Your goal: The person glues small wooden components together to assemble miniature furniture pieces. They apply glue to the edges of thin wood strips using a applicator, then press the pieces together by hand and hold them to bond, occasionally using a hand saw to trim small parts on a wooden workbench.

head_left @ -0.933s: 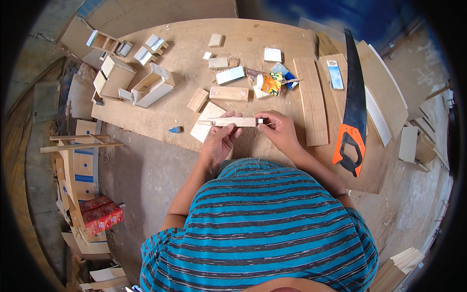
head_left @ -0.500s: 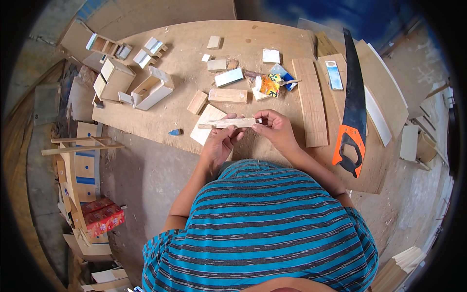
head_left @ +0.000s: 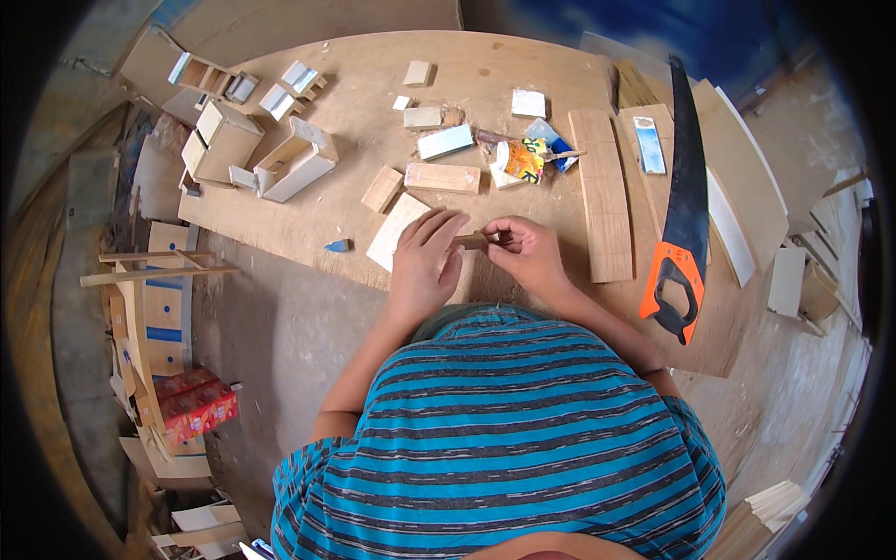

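We see the near edge of the worktable (head_left: 289,226) running just in front of the striped shirt (head_left: 504,401), and both hands are over the tabletop close to that edge. Some of the surface shows between the right hand (head_left: 525,250) and the long plank (head_left: 607,196), and a wider stretch reaches from the left hand (head_left: 425,266) toward the near left corner, with a little blue piece (head_left: 337,246) lying by the near edge. Toward the far edge, we have a pale wooden block (head_left: 443,178) and a crumpled yellow packet (head_left: 523,161) beyond the fingers. Along the right side a saw (head_left: 687,196) lies with its orange handle toward the near edge and its blade tip toward the far right corner. The small wooden piece (head_left: 474,241) is between the two hands, its right end at the right fingertips and its left end hidden by the left hand. We see the right thumb and fingers pinched on it. The left fingers stretch out nearly together, with the thumb well apart below them; we cannot tell whether they touch the piece. Partly behind the left hand lies a pale flat panel (head_left: 392,230).
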